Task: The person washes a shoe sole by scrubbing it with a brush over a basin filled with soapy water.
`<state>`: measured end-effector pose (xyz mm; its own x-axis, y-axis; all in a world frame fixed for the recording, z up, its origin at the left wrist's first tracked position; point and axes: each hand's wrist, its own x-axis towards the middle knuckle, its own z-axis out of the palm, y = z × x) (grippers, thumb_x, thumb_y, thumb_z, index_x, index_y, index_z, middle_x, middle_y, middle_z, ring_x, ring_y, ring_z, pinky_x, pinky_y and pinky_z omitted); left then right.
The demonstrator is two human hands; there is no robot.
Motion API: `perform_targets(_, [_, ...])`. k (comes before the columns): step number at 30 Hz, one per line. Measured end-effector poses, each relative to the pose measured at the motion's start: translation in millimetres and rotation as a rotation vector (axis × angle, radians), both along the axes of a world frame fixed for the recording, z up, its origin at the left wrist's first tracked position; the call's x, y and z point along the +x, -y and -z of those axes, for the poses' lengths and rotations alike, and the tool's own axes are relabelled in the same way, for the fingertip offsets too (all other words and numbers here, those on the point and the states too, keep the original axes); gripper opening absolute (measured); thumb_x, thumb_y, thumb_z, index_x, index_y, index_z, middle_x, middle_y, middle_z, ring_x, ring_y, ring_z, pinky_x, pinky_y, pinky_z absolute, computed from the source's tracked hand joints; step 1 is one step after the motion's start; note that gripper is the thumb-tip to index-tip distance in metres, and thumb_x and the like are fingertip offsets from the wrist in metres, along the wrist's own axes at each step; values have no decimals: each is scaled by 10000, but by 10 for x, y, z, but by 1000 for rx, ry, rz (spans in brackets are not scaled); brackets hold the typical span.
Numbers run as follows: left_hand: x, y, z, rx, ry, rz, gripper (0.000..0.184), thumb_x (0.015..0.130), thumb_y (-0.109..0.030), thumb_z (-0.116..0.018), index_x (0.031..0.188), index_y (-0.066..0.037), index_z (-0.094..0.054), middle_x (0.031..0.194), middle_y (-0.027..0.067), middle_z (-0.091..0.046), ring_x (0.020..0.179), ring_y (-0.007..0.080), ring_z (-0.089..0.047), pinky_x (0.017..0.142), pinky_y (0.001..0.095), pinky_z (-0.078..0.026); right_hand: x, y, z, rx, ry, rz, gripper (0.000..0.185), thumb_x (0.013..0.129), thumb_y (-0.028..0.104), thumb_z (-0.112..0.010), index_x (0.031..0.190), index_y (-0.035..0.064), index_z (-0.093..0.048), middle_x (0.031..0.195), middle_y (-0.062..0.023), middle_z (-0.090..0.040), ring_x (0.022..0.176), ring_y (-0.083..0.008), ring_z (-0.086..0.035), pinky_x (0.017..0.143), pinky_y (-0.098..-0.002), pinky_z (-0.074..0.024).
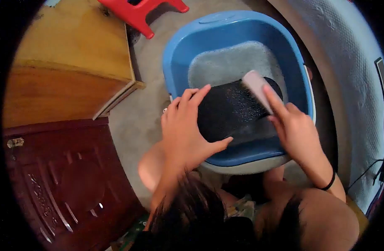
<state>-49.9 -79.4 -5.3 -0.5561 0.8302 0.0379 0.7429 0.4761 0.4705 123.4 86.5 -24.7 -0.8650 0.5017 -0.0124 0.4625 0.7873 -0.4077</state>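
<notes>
My left hand [184, 129] holds the near left end of a long, flat black piece [219, 109], fingers over its far edge and thumb at its near edge. It has a rounded far end and wet, bubbly spots on its surface; I cannot tell its exact kind. In my right hand [294, 129] is a pale pinkish brush [257, 88], slightly blurred, pressed on the black piece. Its bristle side faces down and is mostly hidden. The piece lies over a blue tub [175, 54] holding cloudy, soapy water [229, 62].
A red plastic stool [137, 14] stands beyond the tub. On the left are a yellow-brown wooden cabinet [70, 71] and a dark red carved wooden chest [75, 180]. A pale quilted surface [346, 50] runs along the right. My knees flank the tub's near side.
</notes>
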Motion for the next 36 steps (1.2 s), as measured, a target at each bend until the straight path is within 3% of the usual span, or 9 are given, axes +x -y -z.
perform_targets(6, [-16,12,-26,-11,7,28,980,493,-342,-853,1358,-165,-428,1286,48,-460,1198,320,-430,1008,470,-320,18,10,-189,-544,-31,-418,674,811,99,-659,1427,232,-419,764,-178,-573,678,-347,-592,663,-432,-493])
perform_targets(13, [-7,-49,-10,-19,-64,19,1020,472,-344,-885,1348,-86,-430,1286,143,-512,1179,352,-481,1004,451,-367,-64,-56,-117,-124,46,50,643,839,66,-613,1422,265,-425,806,-165,-568,691,-351,-606,649,-418,-501])
perform_targets(17, [-11,-3,51,50,-87,48,1035,461,-333,-880,1357,-93,-421,1288,137,-509,1166,350,-485,998,452,-369,-24,0,-241,-460,35,-334,649,842,39,-587,1428,260,-417,804,-177,-540,733,-361,-603,657,-419,-494])
perform_targets(18, [9,6,79,65,-27,16,1000,478,-316,-857,1366,-178,-419,1289,39,-463,1199,320,-432,1014,469,-318,-26,21,-259,-476,41,-329,651,842,30,-573,1432,247,-407,840,-187,-536,759,-376,-601,667,-435,-494])
perform_targets(22, [36,-17,47,39,-51,-5,1025,469,-308,-863,1377,-182,-405,1288,47,-467,1201,327,-435,1019,461,-321,-14,-77,27,-9,-6,44,687,849,108,-588,1463,230,-303,885,-184,-542,679,-394,-613,616,-480,-522])
perform_targets(25, [11,-3,62,64,-44,-15,1047,461,-299,-868,1385,-179,-391,1301,70,-469,1206,335,-436,1021,465,-325,22,-43,-54,-185,-35,-80,719,814,-8,-567,1458,223,-344,890,-192,-530,758,-398,-597,690,-455,-499])
perform_targets(29, [-6,12,105,100,-15,-45,1055,458,-285,-872,1386,-165,-385,1316,103,-471,1211,343,-438,1018,473,-335,-29,5,-276,-453,72,-388,734,791,38,-618,1448,255,-374,816,-163,-538,702,-348,-599,667,-429,-503])
perform_targets(33, [-1,41,139,161,29,-90,1053,457,-267,-876,1381,-147,-384,1315,107,-473,1205,345,-448,1015,468,-345,0,-57,-82,-31,-39,67,662,850,44,-588,1432,295,-399,789,-142,-526,659,-338,-588,618,-413,-495])
perform_targets(36, [-21,63,169,206,-43,-52,1106,429,-264,-890,1390,-72,-375,1262,150,-505,1156,321,-500,1009,420,-381,32,-85,-112,-48,-66,25,624,846,72,-597,1408,291,-441,791,-140,-518,660,-332,-580,609,-403,-492])
